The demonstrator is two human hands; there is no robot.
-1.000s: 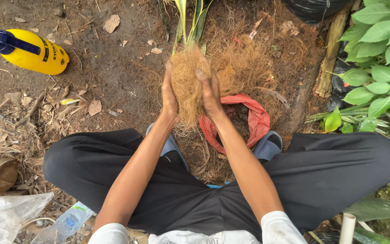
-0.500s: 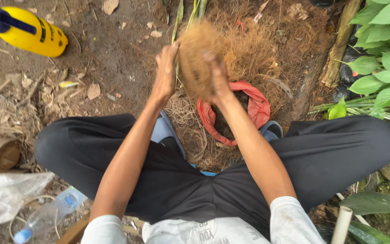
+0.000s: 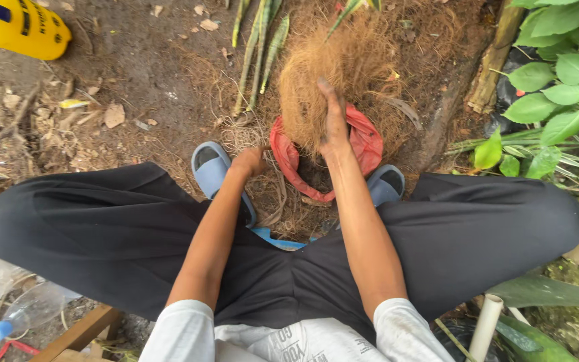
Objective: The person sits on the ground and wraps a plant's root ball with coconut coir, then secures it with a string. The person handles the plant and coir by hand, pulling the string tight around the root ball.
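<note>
A shaggy brown coconut-fibre bundle (image 3: 316, 87) wraps the base of a plant with long green blades (image 3: 257, 53). It stands over a red plastic bag (image 3: 366, 144) on the soil between my feet. My right hand (image 3: 335, 124) lies flat against the bundle's right side, fingers stretched upward, holding it. My left hand (image 3: 250, 161) is low beside my blue slipper (image 3: 210, 167), fingers curled onto a loose tangle of thin fibre twine (image 3: 239, 137) on the ground. I sit with my black-trousered knees spread wide.
A yellow spray bottle (image 3: 21, 27) lies at the top left. Broad green leaves (image 3: 564, 80) and a wooden post (image 3: 497, 53) are on the right. A clear plastic bottle (image 3: 28, 312) sits at the bottom left, a white pipe (image 3: 485, 325) at the bottom right. Dry leaves litter the soil.
My left hand has let go of the bundle's left side and dropped to the twine by my slipper. My right hand alone stays on the bundle, which now sits lower over the red bag.
</note>
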